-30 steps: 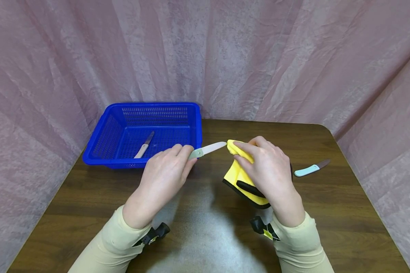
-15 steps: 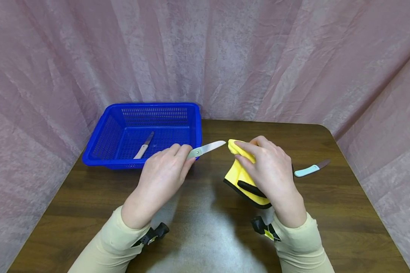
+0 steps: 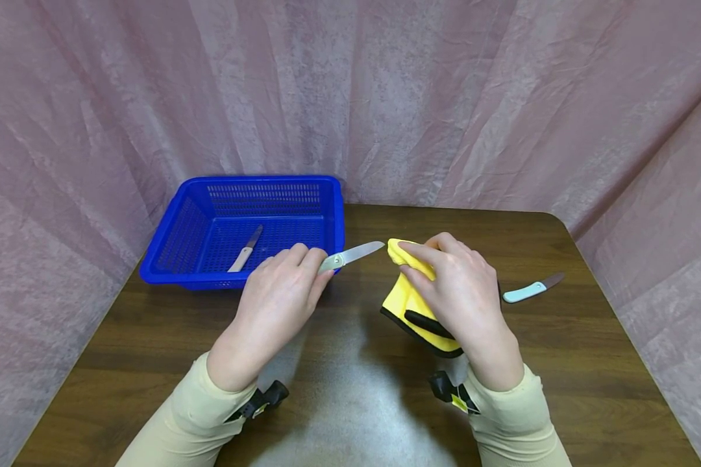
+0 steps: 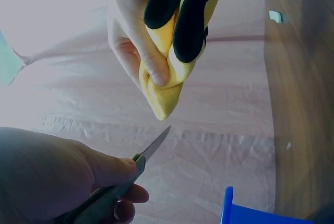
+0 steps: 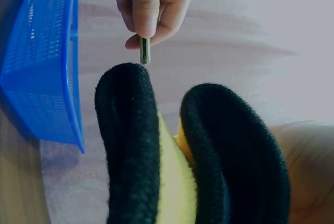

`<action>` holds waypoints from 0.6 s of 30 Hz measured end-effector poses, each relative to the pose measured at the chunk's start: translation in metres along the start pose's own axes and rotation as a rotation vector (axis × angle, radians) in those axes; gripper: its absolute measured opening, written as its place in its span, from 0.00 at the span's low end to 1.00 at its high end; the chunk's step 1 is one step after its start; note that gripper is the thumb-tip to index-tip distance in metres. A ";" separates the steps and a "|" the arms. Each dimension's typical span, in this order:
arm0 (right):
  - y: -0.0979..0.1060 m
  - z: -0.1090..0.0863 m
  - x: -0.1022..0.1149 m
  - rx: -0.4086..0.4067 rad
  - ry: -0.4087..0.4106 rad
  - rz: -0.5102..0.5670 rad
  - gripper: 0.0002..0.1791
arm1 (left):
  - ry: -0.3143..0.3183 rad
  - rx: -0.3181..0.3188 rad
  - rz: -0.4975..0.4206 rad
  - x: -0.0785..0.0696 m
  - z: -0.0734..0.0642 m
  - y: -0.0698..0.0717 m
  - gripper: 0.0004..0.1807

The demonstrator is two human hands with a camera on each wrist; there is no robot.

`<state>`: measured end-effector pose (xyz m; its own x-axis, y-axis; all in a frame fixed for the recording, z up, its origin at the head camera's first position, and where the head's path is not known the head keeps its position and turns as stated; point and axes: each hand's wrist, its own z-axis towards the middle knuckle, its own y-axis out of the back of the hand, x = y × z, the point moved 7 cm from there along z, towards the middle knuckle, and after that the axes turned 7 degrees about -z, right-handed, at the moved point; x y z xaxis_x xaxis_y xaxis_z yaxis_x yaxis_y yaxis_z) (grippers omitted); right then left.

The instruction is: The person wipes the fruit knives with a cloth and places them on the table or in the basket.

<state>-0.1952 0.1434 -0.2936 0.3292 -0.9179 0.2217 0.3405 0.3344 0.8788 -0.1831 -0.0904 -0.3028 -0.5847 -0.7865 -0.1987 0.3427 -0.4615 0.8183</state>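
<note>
My left hand (image 3: 283, 288) grips a folding knife by its pale green handle (image 3: 330, 262), with the blade (image 3: 363, 251) pointing right. In my right hand (image 3: 458, 285) a yellow cloth (image 3: 402, 300) with black edging is pinched between thumb and fingers. The blade's tip lies just left of the bunched cloth corner, and the left wrist view shows a small gap between the knife (image 4: 156, 144) and the cloth (image 4: 166, 98). Seen from the right wrist, the cloth's black edging (image 5: 130, 145) hides the blade, leaving only the end of the handle (image 5: 145, 50) visible below the left fingers.
A blue plastic basket (image 3: 340, 214) stands at the back left of the wooden table (image 3: 339, 389). Inside it lies a white-handled knife (image 3: 245, 251). To the right of my right hand, a light blue-handled knife (image 3: 524, 292) lies on the table. Pink curtains (image 3: 374, 104) hang behind.
The knife has shifted very slightly left and its blade has turned a little in the light. The cloth and right hand moved slightly right, then back left. Both grips stay the same.
</note>
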 end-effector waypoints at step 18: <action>0.001 -0.001 0.002 0.007 0.011 0.008 0.25 | 0.043 -0.019 -0.009 0.005 0.003 -0.005 0.10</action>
<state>-0.1936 0.1419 -0.2924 0.3415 -0.9129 0.2237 0.3316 0.3398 0.8801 -0.1903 -0.0904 -0.3063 -0.5559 -0.7989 -0.2297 0.3515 -0.4763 0.8060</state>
